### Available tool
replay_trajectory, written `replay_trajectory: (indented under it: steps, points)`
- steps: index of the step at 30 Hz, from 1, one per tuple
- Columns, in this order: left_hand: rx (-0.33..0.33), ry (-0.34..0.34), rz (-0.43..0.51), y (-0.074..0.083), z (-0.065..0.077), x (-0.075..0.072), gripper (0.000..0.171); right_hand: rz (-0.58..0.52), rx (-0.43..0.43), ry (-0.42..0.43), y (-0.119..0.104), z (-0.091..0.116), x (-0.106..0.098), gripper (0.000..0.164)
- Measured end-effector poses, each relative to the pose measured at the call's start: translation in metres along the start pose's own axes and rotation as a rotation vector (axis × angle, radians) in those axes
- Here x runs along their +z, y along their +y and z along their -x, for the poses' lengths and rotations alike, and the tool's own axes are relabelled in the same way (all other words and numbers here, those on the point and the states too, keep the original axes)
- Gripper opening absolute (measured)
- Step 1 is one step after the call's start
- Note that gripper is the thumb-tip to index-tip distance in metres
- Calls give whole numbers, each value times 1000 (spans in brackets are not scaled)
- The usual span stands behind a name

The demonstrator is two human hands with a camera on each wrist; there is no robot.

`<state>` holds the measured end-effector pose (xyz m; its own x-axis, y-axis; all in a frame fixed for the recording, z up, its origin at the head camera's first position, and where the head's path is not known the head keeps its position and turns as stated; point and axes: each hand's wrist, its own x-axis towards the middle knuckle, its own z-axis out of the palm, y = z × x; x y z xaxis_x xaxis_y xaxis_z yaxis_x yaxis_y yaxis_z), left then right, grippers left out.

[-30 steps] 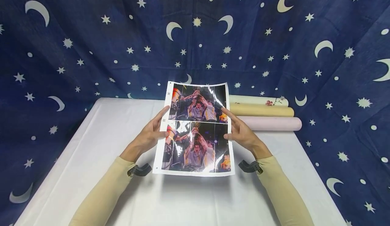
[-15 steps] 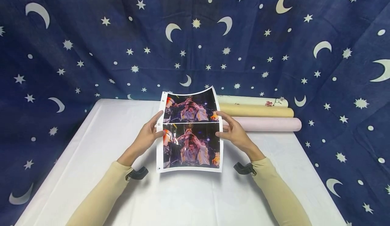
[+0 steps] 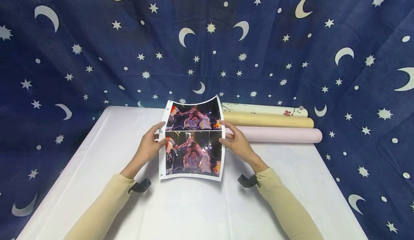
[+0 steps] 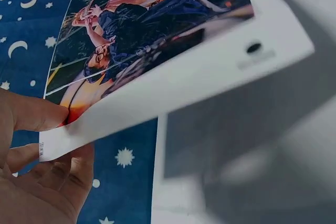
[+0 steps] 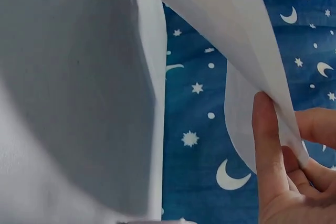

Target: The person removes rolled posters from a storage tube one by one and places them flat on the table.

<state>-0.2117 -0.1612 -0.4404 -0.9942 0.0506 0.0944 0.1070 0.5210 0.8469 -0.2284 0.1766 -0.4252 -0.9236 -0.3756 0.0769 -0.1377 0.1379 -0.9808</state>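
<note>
A glossy photo print sheet (image 3: 193,153) with two copies of one picture and a white border is held up above the table. Its top and bottom edges bow in a curve. On the left border my left hand (image 3: 150,144) pinches the sheet, thumb on the printed face and fingers behind. My right hand (image 3: 237,143) grips the opposite border, thumb also in front. The left wrist view shows the print (image 4: 157,77) slanting, with the left hand (image 4: 47,171) at its edge. From the right wrist, the plain back of the sheet (image 5: 226,14) shows, pinched by the right hand (image 5: 283,171).
Three rolls lie at the back right of the white table (image 3: 258,204): a floral white one (image 3: 265,109), a yellow one (image 3: 275,120) and a pink one (image 3: 278,134). The sheet overlaps their left ends in the head view. A star-and-moon curtain (image 3: 207,35) hangs behind.
Both hands have moved left with the sheet, which looks narrower and more strongly curved. Glare on its face has lessened. Both hands keep their hold, and the rolls stay in place.
</note>
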Motion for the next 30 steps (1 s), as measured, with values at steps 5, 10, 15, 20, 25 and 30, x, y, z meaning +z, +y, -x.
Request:
replay_trajectory:
  steps: [5, 10, 15, 20, 25, 30]
  points:
    - [19, 13, -50, -6, 2, -13, 71, 38, -25, 4, 2, -9, 12, 70]
    - [19, 0, -83, -12, 4, -27, 72, 12, -26, -19, 2, -17, 27, 71]
    - [30, -8, -125, -21, 5, -41, 75, 32, -24, -33, 2, -25, 41, 73]
    - [25, -18, -144, -29, 6, -54, 78, 40, -36, -58, 3, -33, 54, 76]
    - [14, -41, -155, -37, 5, -68, 80, 64, -34, -79, -7, -37, 66, 77]
    - [-12, -50, -164, -44, 1, -82, 82, 78, -53, -80, -14, -43, 81, 78]
